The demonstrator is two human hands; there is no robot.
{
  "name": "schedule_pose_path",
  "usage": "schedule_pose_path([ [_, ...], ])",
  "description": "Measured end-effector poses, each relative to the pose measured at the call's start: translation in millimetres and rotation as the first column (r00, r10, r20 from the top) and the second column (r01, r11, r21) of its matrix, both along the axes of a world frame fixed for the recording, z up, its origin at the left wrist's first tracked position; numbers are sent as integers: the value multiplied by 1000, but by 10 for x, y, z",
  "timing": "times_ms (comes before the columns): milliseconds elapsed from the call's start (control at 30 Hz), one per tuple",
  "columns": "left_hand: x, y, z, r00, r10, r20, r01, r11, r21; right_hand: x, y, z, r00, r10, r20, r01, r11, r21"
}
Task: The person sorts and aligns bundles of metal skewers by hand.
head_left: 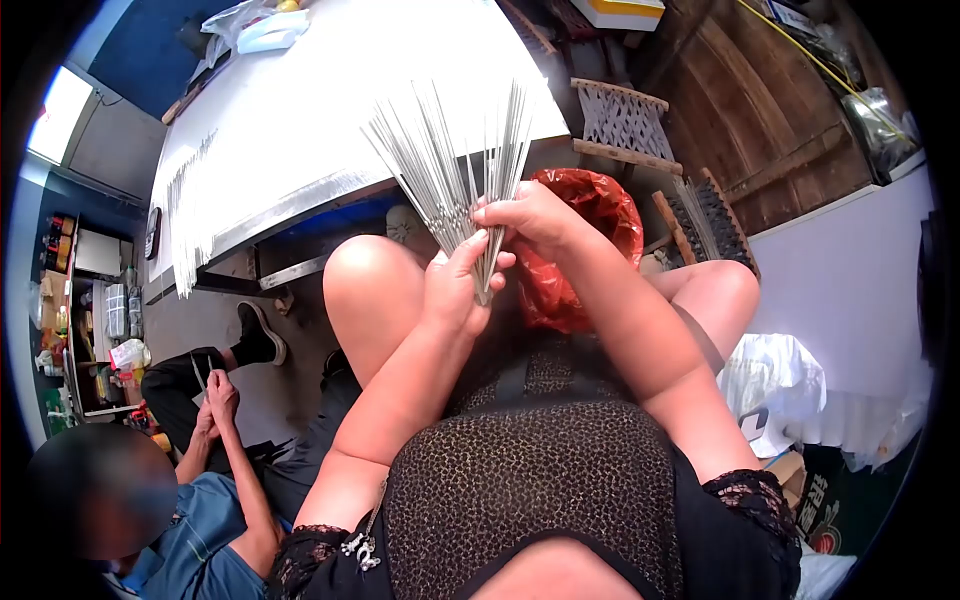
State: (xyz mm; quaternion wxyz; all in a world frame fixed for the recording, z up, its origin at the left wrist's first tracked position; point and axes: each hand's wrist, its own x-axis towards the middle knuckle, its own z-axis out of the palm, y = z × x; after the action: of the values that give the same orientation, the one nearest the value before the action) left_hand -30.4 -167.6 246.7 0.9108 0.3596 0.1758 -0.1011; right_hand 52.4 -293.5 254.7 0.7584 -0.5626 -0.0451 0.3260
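So you've got one bunch of sticks, too many to count, fanned into roughly two clumps over your lap. Left hand has its fingers wrapped round the near ends, right hand is pinching them just above. One red bag sits right, one phone on the table's left side.

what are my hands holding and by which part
A fanned bundle of thin, pale rods. The left hand grips its narrow, gathered lower end; the right hand holds it just above, by the thumb and fingers.
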Motion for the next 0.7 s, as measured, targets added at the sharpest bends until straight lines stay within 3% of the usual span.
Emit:
schedule_pose_path([
  [67,-22,8,-10,1000,2,1,-2,1000,-3,-10,-4,33,998,28,-62,-27,1000,4],
  [500,-54,-12,58,1000,1,-27,-1,1000,14,10,14,-64,999,29,-28,-29,999,16],
  [700,-32,3,3,997,0,77,3,999,-43,-9,44,-12,995,56,-88,-53,998,42],
])
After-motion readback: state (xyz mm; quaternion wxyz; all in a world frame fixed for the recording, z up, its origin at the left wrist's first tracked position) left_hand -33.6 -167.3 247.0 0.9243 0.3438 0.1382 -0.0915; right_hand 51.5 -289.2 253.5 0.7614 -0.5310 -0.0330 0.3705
